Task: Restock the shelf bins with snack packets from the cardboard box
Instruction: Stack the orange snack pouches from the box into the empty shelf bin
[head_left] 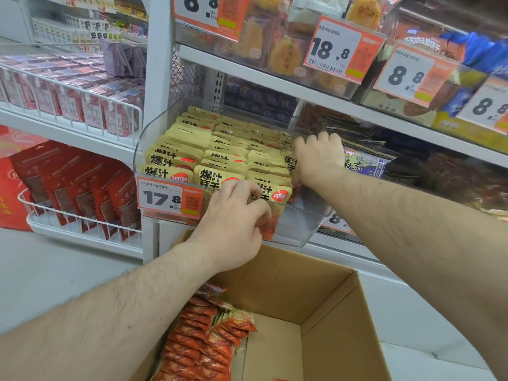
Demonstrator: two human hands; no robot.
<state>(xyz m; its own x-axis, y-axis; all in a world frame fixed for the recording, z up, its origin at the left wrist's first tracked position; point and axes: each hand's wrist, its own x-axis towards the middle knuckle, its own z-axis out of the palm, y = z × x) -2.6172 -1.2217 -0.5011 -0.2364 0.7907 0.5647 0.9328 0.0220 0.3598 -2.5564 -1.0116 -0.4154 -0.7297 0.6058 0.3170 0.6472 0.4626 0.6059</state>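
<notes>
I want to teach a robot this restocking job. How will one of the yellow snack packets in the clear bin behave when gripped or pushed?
Probably light and slightly floppy: the yellow packets are thin, flat pouches standing packed in rows. The film looks glossy, so likely slippery. Pushed alone, one would likely tip; the left hand and right hand seem to brace the rows in the clear bin.

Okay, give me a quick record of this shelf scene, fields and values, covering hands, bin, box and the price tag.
left hand: fingers curled on a yellow packet at the bin's front edge
right hand: reaching into the bin's right side, fingers hidden among packets
clear bin: rows of yellow packets, nearly full
price tag: 17.8, on bin front
cardboard box: open below the bin, red packets stacked along its left side
</notes>
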